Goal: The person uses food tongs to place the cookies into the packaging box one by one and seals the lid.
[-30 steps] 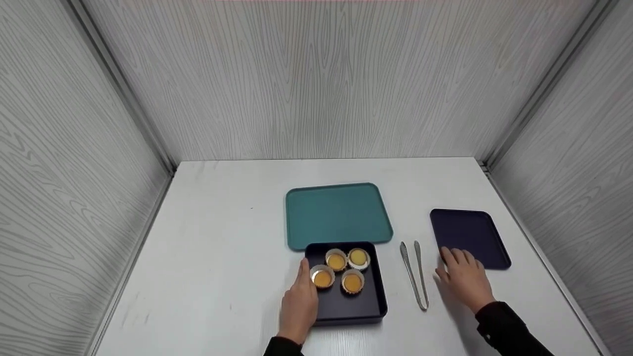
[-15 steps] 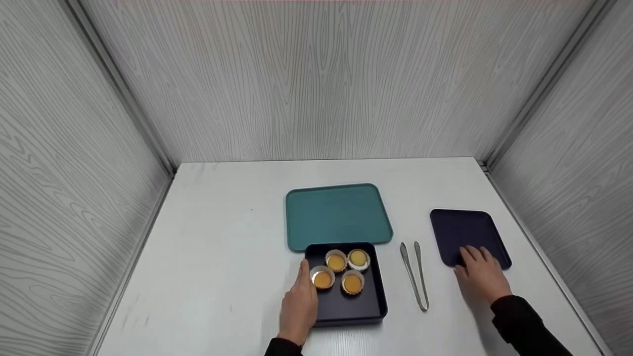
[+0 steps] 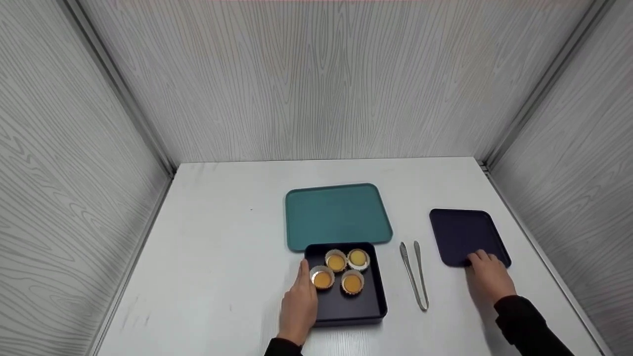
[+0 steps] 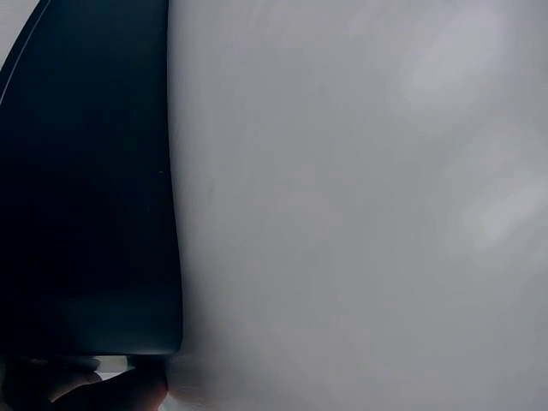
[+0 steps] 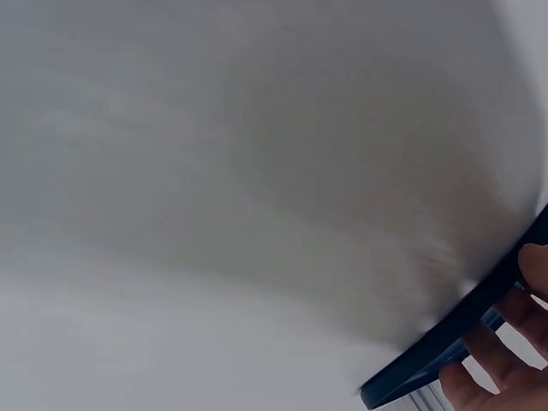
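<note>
A deep navy square pan (image 3: 348, 309) sits front centre in the head view, holding several egg tarts (image 3: 337, 262) in pleated cups, grouped toward its far side. My left hand (image 3: 298, 309) lies along the pan's left wall with its fingers straight against it; its thumb is hidden. At the right is a flat navy tray (image 3: 462, 235) with a low rim. My right hand (image 3: 489, 278) pinches its near edge. In the right wrist view, the thumb (image 5: 535, 267) is on the rim's outer side and the fingers (image 5: 497, 353) reach over to the inside.
Metal tongs (image 3: 415, 277) lie between the pan and the flat tray, their bend toward me. A larger green tray (image 3: 339, 217) lies right behind the pan, against its far edge in this view. Grey wood-grain panels (image 3: 316, 79) enclose the white table (image 3: 207, 257).
My right hand has moved right, from the flat tray's near left corner to the middle of its near edge, and has taken hold there. My left hand and the pan have stayed put.
</note>
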